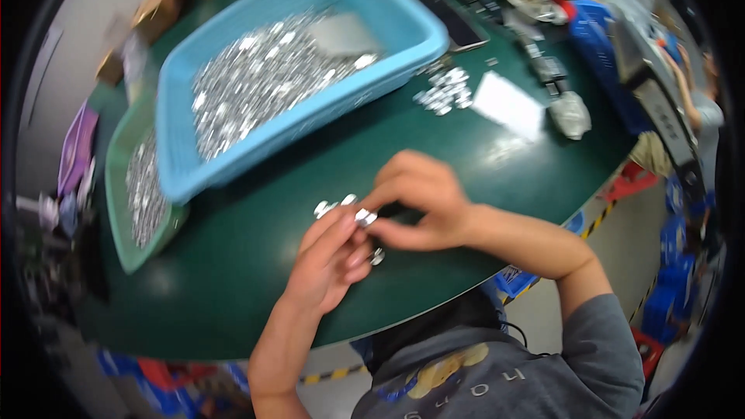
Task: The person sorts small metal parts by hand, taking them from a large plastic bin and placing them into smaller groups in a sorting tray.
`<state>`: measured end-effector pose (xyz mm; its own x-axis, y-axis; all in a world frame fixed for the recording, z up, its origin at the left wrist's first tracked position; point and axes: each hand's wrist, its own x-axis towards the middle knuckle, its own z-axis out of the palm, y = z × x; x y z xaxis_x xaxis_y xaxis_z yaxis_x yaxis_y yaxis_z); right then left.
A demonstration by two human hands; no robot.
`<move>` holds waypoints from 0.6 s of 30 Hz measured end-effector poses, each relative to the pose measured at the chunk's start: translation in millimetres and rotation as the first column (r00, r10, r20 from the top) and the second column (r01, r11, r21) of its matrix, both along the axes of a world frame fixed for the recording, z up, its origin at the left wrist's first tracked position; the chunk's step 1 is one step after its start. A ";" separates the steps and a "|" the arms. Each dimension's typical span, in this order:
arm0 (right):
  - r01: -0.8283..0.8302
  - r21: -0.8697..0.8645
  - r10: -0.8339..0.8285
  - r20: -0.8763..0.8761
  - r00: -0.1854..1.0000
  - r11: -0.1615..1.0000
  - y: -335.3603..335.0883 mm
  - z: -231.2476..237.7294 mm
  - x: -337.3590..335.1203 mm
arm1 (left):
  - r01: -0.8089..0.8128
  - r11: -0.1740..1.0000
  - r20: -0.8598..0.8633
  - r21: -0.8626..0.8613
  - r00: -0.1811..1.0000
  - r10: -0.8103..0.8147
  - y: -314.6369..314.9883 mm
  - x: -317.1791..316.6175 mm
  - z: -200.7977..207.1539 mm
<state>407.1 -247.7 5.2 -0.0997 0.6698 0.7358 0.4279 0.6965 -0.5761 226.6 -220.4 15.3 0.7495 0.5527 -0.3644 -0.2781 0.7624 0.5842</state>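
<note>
Over the table my two hands meet at a small shiny metal part (pixel 365 218). My left hand (pixel 327 262) is closed, its thumb and fingertips holding the part from the left. From the right, the thumb and forefinger of my right hand (pixel 425 200) pinch at the same part. A few similar silvery pieces (pixel 324 208) lie just beyond my left fingertips. Another metal piece (pixel 377 257) shows beside my left fingers; whether it lies on the table or is held, I cannot tell. The fine shape of the parts is blurred.
A large blue basket (pixel 310 119) of silvery parts stands ahead on the green table (pixel 233 279). Left of it is a green tray (pixel 116 178) of similar parts. A loose pile (pixel 446 91), a white card (pixel 508 105) and a phone (pixel 454 22) lie beyond on the right.
</note>
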 end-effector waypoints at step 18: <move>-0.079 -0.012 0.079 0.002 0.997 0.997 -1.3 -0.6 -7.2 | 0.052 0.998 0.033 -0.026 0.998 -0.052 -7.6 -9.7 0.1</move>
